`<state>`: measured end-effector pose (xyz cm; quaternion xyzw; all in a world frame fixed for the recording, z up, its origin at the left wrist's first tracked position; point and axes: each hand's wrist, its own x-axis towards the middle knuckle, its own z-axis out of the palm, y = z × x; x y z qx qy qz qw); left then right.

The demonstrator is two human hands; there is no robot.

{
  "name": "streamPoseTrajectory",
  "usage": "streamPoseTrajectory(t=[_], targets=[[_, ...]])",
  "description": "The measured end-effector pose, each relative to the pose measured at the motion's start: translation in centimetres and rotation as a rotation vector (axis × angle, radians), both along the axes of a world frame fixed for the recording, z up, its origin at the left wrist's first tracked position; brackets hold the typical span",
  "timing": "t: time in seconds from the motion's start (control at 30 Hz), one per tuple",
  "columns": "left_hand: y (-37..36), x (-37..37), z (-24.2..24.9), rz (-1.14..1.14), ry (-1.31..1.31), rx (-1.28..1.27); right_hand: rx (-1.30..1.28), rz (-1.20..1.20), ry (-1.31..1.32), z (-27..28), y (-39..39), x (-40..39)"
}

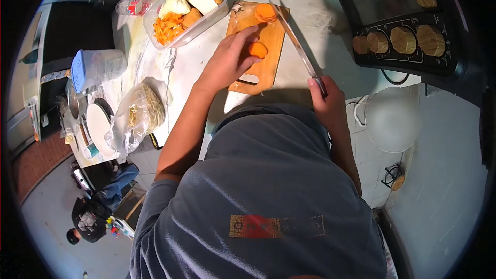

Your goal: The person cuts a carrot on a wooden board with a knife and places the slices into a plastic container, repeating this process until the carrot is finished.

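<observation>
A wooden cutting board (273,67) lies on the counter with a cut-out handle at its near end. Over its left side bends my left hand (227,57), thumb and fingers on either side of a carrot piece (258,50) whose round orange face shows. A stack of carrot slices (265,13) sits at the board's far end. My right hand (328,98) is closed around the handle of a long knife (297,44). The blade slants along the board's right edge, its tip beside the slices.
A clear container (194,36) of carrot shreds and other food pieces stands left of the board. Nearby are a bottle (133,6), a blue-lidded tub (101,70), a noodle-like bag (139,111) and a white plate (98,129). A knobbed stove (403,41) stands right; a person (90,219) sits lower left.
</observation>
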<state>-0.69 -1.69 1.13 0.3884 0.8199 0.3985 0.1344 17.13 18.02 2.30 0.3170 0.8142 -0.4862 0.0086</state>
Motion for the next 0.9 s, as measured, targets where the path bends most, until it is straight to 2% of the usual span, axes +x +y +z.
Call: streamPoseTrajectory(t=[0.2,0.43,0.5,0.53,0.6,0.9], targets=[[-1.2,1.2,-0.8,0.111,0.113,-0.044,0.001,0.163,-0.077,0.7,-1.4,-0.6],[-2.3,1.0,-1.1,0.302,-0.068,0.098,0.062,0.338,-0.068,0.5,-2.3,-1.4],[-1.9,1.1,-0.8,0.444,-0.167,0.138,0.090,0.350,-0.078,0.3,-2.6,-1.5],[-1.7,1.1,-0.7,0.447,-0.170,0.136,0.107,0.347,-0.091,0.2,-2.8,-1.5],[-1.3,0.9,-0.7,0.500,-0.365,0.114,0.125,0.345,-0.106,-0.1,-2.9,-1.5],[0.0,0.0,-1.4,0.516,-0.498,0.045,0.207,0.351,-0.051,-0.9,-3.1,-1.3]])
